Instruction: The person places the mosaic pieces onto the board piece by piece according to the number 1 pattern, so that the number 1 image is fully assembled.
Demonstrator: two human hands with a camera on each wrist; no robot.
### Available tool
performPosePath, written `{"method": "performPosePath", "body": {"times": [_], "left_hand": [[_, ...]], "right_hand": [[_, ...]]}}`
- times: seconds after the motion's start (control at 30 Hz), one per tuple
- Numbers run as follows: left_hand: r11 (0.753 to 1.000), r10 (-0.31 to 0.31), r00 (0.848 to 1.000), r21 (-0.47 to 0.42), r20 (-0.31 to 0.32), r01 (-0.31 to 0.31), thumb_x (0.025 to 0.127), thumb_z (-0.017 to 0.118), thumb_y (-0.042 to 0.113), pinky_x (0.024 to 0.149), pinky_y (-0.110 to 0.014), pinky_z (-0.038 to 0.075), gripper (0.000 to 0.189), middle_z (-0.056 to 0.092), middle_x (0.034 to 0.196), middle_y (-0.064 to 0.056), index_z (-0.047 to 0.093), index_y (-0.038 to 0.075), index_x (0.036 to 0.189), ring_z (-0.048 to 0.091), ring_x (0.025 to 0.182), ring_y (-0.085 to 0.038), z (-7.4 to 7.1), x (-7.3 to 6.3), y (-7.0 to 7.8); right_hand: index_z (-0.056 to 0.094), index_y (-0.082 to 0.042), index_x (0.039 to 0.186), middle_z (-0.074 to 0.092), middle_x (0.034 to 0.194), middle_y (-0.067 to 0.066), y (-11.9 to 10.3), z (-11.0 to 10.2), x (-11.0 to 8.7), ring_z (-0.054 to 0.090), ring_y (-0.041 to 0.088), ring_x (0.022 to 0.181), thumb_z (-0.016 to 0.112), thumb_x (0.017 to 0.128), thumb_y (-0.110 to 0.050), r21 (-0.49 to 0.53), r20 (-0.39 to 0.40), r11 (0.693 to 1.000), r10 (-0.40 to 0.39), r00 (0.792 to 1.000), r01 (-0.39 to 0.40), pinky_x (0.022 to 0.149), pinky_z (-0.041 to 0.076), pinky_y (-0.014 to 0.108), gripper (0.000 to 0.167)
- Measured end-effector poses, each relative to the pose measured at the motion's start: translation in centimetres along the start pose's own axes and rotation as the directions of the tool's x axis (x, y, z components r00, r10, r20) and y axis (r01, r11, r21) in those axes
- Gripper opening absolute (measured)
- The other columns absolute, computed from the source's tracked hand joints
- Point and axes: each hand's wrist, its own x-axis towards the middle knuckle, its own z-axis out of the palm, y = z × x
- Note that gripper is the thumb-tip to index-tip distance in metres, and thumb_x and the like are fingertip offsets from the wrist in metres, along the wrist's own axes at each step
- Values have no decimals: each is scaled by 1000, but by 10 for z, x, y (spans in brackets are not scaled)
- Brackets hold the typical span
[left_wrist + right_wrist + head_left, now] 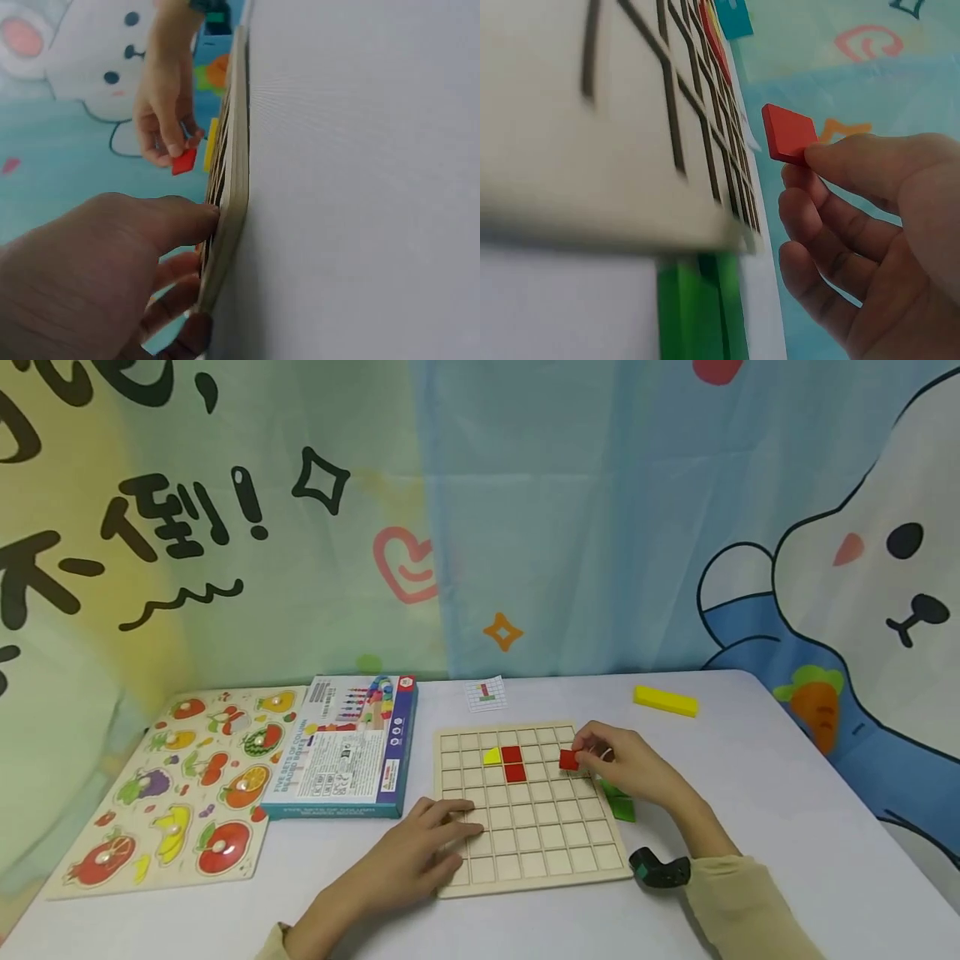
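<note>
Red tile (569,760): pinched between thumb and fingertips of right hand (626,760), held clear above the far right part of the gridded board (525,864). Left of the grip, on the grid: two red tiles (511,754) and a yellow tile (492,756). Left hand (408,864), fingers extended, rests on the board's near left edge. Just below the grip, by the board's right edge: green pieces (619,804).

Surface: white-covered table (787,860). Beyond the grip, to the right: yellow bar (666,701); to the left: card (486,693) with coloured squares on a grid. Farther left: box (337,743), then fruit puzzle (165,793). Room: printed curtain (570,527) behind; white cartoon animal on its right.

Writing: curtain, upper left, black characters "不倒!". Box carries a code square and red corner logo; print too small to read.
</note>
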Motion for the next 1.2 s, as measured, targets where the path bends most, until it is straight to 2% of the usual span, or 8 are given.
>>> {"method": "performPosePath", "body": {"times": [0.13, 0.27, 0.67, 0.83, 1.0, 1.2], "left_hand": [[997, 30, 997, -65, -72, -35, 90, 61, 22, 91, -32, 44, 38, 47, 141, 5, 58, 30, 128, 43, 115, -9, 3, -2, -5], [993, 29, 994, -111, -104, -40, 89, 63, 22, 90, -30, 43, 37, 48, 139, 7, 60, 31, 125, 43, 113, -7, 7, -1, -7], [989, 30, 991, -143, -134, -49, 87, 64, 20, 93, -33, 41, 37, 49, 138, 8, 61, 32, 122, 43, 113, -7, 10, -2, -10], [990, 33, 988, -131, -151, -54, 86, 65, 19, 91, -32, 42, 37, 50, 137, 7, 61, 31, 122, 44, 112, -8, 11, -3, -10], [992, 13, 990, -125, -143, -31, 86, 65, 20, 92, -31, 42, 38, 49, 137, 9, 61, 32, 122, 43, 112, -6, 10, -4, -9], [993, 12, 991, -115, -135, -27, 86, 65, 20, 91, -31, 42, 38, 49, 138, 10, 61, 33, 122, 43, 112, -5, 10, -3, -9]], "right_hand": [[59, -14, 97, 63, 88, -2, -8, 9, 4, 55, 14, 82, 60, 92, -16, 10, 33, 1000, -20, 999, 20, 72, 47, 25, 6], [59, -15, 97, 62, 86, -5, -13, 17, 6, 55, 12, 82, 60, 92, -16, -10, 60, 1000, -27, 998, 28, 72, 48, 23, 6], [59, -18, 97, 63, 82, -5, -29, 31, 8, 57, 11, 77, 60, 93, -19, 6, 98, 1000, -20, 995, 19, 70, 48, 23, 5], [59, -16, 96, 62, 81, -6, -33, 35, 11, 56, 9, 74, 60, 92, -18, -12, 108, 999, -40, 993, 42, 67, 47, 23, 4], [58, -16, 96, 61, 82, -7, -36, 41, 12, 55, 7, 74, 60, 92, -17, -37, 116, 997, -60, 991, 65, 68, 47, 22, 4], [58, -17, 96, 61, 82, -8, -37, 44, 12, 55, 7, 76, 60, 92, -17, -54, 108, 997, -40, 993, 47, 68, 46, 22, 5]]}}
